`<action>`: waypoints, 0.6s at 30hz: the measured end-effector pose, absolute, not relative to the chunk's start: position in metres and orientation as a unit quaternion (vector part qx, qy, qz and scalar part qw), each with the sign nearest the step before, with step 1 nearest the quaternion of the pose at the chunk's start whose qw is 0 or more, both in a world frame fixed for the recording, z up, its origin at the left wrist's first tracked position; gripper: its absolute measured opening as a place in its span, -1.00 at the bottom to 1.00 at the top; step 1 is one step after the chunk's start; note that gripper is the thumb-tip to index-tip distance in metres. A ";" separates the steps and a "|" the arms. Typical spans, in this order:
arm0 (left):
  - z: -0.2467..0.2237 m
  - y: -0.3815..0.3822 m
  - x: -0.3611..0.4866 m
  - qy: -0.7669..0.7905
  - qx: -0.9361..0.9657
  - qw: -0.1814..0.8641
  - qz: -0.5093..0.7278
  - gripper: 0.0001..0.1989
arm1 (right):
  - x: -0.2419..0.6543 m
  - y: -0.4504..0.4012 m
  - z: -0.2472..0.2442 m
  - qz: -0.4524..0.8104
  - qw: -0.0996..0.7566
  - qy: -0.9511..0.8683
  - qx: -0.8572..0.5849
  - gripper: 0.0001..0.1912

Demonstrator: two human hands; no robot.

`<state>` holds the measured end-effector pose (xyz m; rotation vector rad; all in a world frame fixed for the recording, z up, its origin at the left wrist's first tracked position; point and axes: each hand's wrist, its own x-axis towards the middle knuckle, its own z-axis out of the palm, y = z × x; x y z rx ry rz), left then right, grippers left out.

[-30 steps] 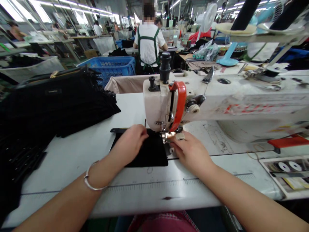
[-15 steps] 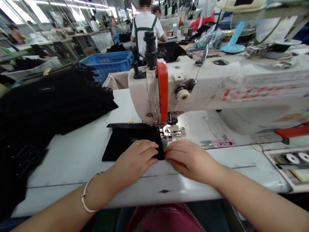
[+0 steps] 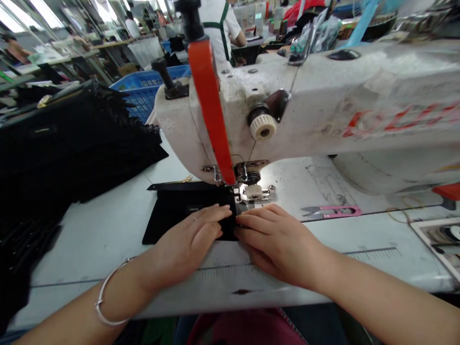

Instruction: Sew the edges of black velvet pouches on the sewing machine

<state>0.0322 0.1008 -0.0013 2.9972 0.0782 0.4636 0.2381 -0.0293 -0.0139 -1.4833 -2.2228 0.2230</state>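
Note:
A black zip pouch [image 3: 168, 223] lies flat on the sewing machine's bed. It has a small label on its face and a gold zip pull [image 3: 187, 179] at its upper edge. My left hand [image 3: 189, 237] rests flat on the pouch, fingers stretched out. At the pouch's right edge my right hand [image 3: 275, 237] has its fingers drawn together on the material; its thumb is hidden. Just beyond the fingertips stands the presser foot [image 3: 237, 194] of the white sewing machine [image 3: 305, 115], over the pouch's upper right part.
A tall pile of black pouches [image 3: 72, 148] fills the left. Pink thread snips [image 3: 334, 211] lie right of my right hand. A blue crate [image 3: 143, 93] and a person in a white shirt [image 3: 215, 28] are behind the machine. Bobbins [image 3: 453, 233] sit in a tray at far right.
My view has come nearer to the machine and tilted down. Both hands stay on the pouch; the left fingers have drawn slightly back from its right edge.

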 end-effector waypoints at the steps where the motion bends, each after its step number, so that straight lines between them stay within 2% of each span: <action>1: -0.003 0.100 0.034 0.007 0.991 0.022 0.135 -0.79 | 0.238 -0.029 -0.014 0.077 0.225 -0.808 -0.539 -0.77; 4: -0.004 0.097 0.042 0.017 0.992 -0.015 0.123 -0.77 | 0.237 -0.029 -0.014 0.070 0.221 -0.810 -0.539 -0.82; 7: -0.004 0.102 0.048 0.030 0.994 -0.022 0.104 -0.62 | 0.235 -0.030 -0.013 0.069 0.220 -0.811 -0.538 -0.83; 10: -0.002 0.112 0.049 0.001 0.997 -0.023 0.075 -0.56 | 0.234 -0.031 -0.012 0.072 0.222 -0.812 -0.535 -0.79; 18: 0.001 0.111 0.053 -0.008 0.998 -0.036 0.049 -0.65 | 0.234 -0.032 -0.010 0.090 0.224 -0.809 -0.537 -0.81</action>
